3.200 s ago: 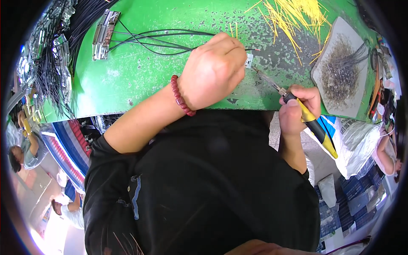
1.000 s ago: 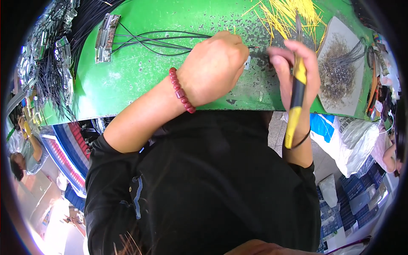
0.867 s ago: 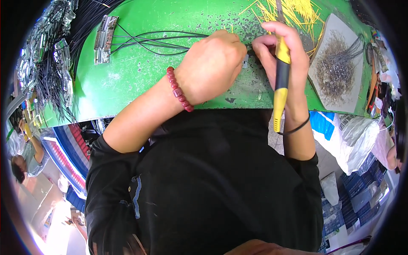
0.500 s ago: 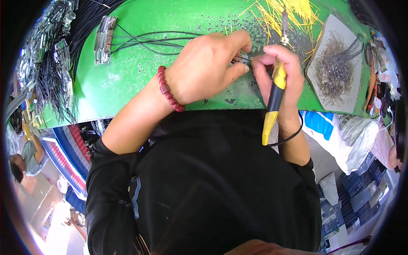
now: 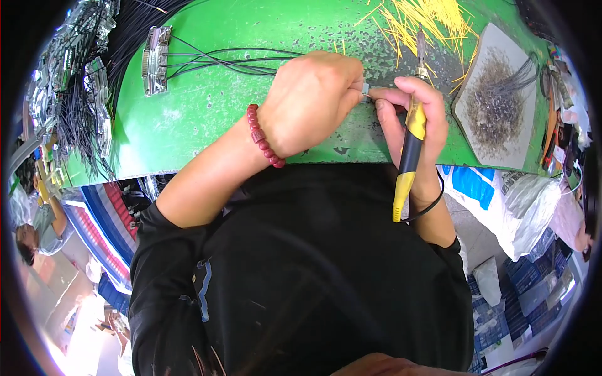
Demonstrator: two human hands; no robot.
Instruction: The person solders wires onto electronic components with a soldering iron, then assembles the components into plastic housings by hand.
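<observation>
My left hand [image 5: 313,100], with a red bead bracelet at the wrist, is closed with its knuckles up. A small grey piece [image 5: 366,89] shows at its fingertips; its kind is too small to make out. Thin black wires [image 5: 232,59] run under this hand from a row of metal-shelled connectors [image 5: 156,61] on the left. In my right hand [image 5: 429,119] lies a soldering iron [image 5: 410,153] with a yellow and black handle, its tip pointing away from me. The right index fingertip is close to the grey piece, and whether it touches cannot be seen.
A green worn tabletop [image 5: 207,119] lies under both hands. Yellow thin tubes [image 5: 433,22] are heaped at the back. At the right is a grey board [image 5: 495,100] with dark residue and fine wires. Bundled black wires with metal connectors [image 5: 72,81] crowd the far left.
My left hand has shifted slightly right, and its fingers have curled in more. The right hand and the soldering iron have moved slightly toward me.
</observation>
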